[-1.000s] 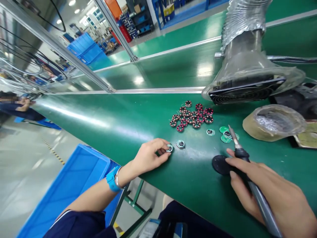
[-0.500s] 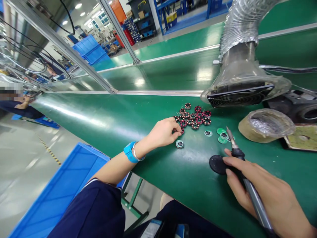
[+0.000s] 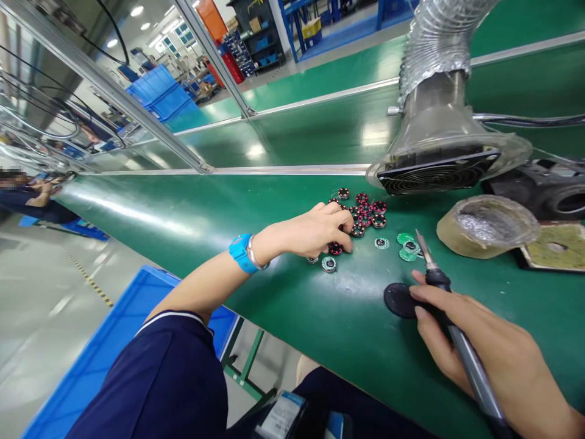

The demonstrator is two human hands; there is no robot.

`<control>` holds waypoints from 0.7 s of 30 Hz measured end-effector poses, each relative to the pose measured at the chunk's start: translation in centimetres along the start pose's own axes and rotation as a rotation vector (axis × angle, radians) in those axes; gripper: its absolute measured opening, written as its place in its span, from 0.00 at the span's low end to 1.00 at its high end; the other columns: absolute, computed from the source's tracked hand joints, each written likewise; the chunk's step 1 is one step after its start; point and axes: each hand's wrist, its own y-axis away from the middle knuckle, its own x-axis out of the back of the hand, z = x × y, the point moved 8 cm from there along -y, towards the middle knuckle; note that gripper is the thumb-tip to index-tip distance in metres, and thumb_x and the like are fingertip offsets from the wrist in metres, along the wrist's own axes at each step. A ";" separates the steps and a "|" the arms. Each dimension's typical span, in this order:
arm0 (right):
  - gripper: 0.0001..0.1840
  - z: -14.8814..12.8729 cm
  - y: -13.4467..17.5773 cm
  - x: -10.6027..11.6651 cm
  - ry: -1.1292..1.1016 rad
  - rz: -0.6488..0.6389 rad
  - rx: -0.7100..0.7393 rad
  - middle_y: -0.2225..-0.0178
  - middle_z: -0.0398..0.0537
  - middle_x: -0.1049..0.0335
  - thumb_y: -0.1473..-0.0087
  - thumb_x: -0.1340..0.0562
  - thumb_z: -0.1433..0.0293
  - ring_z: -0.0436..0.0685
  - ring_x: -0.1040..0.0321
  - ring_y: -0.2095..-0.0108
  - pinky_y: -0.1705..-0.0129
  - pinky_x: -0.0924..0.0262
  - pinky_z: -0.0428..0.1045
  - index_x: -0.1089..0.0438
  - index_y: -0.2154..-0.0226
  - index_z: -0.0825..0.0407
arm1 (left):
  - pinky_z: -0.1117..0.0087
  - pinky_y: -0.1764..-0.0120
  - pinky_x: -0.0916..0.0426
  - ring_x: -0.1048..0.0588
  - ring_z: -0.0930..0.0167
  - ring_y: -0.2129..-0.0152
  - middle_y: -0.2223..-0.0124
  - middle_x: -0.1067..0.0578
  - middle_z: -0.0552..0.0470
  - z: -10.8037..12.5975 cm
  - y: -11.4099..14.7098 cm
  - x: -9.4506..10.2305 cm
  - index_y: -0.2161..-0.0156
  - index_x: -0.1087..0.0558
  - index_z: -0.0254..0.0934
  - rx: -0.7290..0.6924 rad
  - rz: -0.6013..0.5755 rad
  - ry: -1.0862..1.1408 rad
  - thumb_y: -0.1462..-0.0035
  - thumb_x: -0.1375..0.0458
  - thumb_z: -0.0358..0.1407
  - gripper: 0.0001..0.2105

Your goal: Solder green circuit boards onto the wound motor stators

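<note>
My left hand (image 3: 320, 230) reaches palm down over a cluster of small copper-wound motor stators (image 3: 364, 218), its thumb and fingers curled round one at the near-left side. Another stator (image 3: 335, 248) lies just under the thumb, and the hand covers part of the pile. Closer to me sits a stator with a pale circuit board on top (image 3: 328, 264); a similar piece partly shows beside it below the hand. My right hand (image 3: 479, 341) grips a soldering iron (image 3: 466, 360), its tip pointing up and away near several green round circuit boards (image 3: 408, 249). A single board (image 3: 381, 243) lies left of them.
A black disc (image 3: 400, 300) lies by my right fingers. Beyond the iron stand a tape-like ring (image 3: 484, 235) with silvery material inside, a sponge tray (image 3: 557, 247) and a fume extractor hood (image 3: 445, 146). A blue crate (image 3: 105, 360) is beside the bench; a person (image 3: 36, 195) sits far left.
My left hand has moved slightly right and farther over the stator pile, covering more of it. A piece has come into view below that hand. My right hand keeps the soldering iron nearly still.
</note>
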 end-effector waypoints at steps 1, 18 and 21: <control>0.14 0.0 0.0 0.0 0.003 0.005 -0.009 0.55 0.48 0.24 0.41 0.40 0.71 0.52 0.24 0.67 0.62 0.30 0.48 0.33 0.52 0.51 | 0.62 0.55 0.42 0.37 0.60 0.51 0.47 0.30 0.46 0.0 -0.1 0.0 0.53 0.23 0.46 -0.013 -0.017 -0.006 0.44 0.41 0.26 0.16; 0.18 1.1 0.7 -0.1 0.003 -0.008 -0.103 0.52 0.51 0.24 0.44 0.44 0.77 0.52 0.23 0.64 0.62 0.28 0.44 0.35 0.51 0.52 | 0.65 0.58 0.30 0.28 0.66 0.67 0.66 0.27 0.45 10.1 -4.8 -1.5 0.65 0.25 0.29 0.080 0.231 0.200 0.40 0.42 0.37 0.10; 0.19 1.0 0.6 -0.1 -0.011 -0.008 -0.111 0.54 0.50 0.24 0.44 0.44 0.77 0.52 0.23 0.64 0.63 0.29 0.44 0.36 0.50 0.52 | 0.64 0.56 0.30 0.27 0.65 0.64 0.63 0.26 0.45 9.6 -4.2 -1.3 0.59 0.25 0.29 0.050 0.212 0.284 0.41 0.39 0.38 0.11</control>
